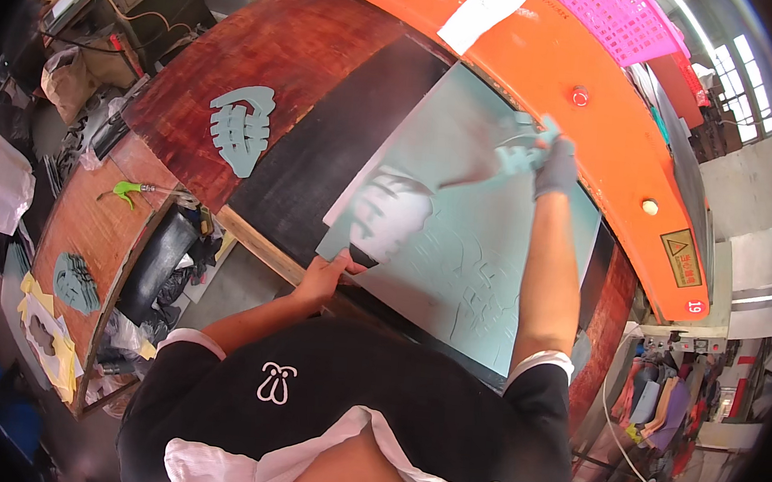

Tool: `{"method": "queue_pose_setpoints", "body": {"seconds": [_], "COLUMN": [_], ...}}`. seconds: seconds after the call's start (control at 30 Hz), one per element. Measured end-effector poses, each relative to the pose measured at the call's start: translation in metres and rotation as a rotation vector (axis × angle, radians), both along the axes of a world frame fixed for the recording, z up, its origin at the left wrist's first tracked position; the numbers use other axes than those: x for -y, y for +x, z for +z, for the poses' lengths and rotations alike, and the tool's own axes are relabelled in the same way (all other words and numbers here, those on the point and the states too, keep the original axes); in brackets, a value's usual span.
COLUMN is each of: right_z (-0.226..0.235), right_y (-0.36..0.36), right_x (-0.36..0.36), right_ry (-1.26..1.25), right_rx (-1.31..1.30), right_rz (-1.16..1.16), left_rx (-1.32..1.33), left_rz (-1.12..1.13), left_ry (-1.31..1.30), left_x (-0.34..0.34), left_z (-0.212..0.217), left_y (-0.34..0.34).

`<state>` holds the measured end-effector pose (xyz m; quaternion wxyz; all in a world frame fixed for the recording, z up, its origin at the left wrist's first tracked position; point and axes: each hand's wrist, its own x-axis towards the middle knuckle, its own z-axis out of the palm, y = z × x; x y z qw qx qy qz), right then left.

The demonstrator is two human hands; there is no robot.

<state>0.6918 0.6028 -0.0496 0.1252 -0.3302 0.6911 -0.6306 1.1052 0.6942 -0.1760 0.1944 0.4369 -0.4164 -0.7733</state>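
A large pale teal sheet [487, 222] lies on the work table before me, with curved cut lines in its nearer part. Toward its left corner is a cut-out gap with toothed edges, showing white and black beneath. My left hand [321, 279] pinches the sheet's near-left edge beside this gap. Over the far right of the sheet, my right hand [557, 168], in a grey glove, is closed on teal cut pieces [522, 150]; motion blurs them. A stack of similar teal cut pieces [242, 130] rests on the reddish-brown table at the left.
An orange machine beam [613, 123] with a red button [581, 96] spans the far side. White paper [484, 13] and a pink basket [612, 19] are on it. At left, a wooden side table [104, 192] bears a green-handled air gun [127, 191] and more teal pieces [76, 283].
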Motion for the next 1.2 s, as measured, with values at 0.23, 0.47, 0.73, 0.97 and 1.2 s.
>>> {"method": "queue_pose_setpoints", "body": {"seconds": [0.23, 0.47, 0.73, 0.97, 1.2], "right_z": [0.031, -0.112, -0.100, -0.078, 0.009], "right_y": [0.020, 0.168, 0.182, 0.132, 0.000], "right_x": [-0.060, -0.189, -0.215, -0.172, -0.103], "right_ry": [0.139, 0.085, 0.146, 0.565, 0.185], "right_rx": [-0.494, -0.624, -0.621, 0.025, -0.039], "right_rz": [-0.077, 0.653, 0.610, 0.074, -0.355], "left_rx": [-0.460, -0.412, -0.568, -0.383, -0.465], "left_rz": [0.064, -0.256, -0.281, -0.224, -0.277], "left_ry": [0.647, 0.440, 0.411, 0.191, 0.208], "left_x": [-0.024, -0.042, -0.040, -0.044, -0.038], "left_z": [-0.016, -0.035, -0.010, -0.015, -0.018], "left_y": [-0.011, -0.059, -0.067, -0.057, -0.056]}}
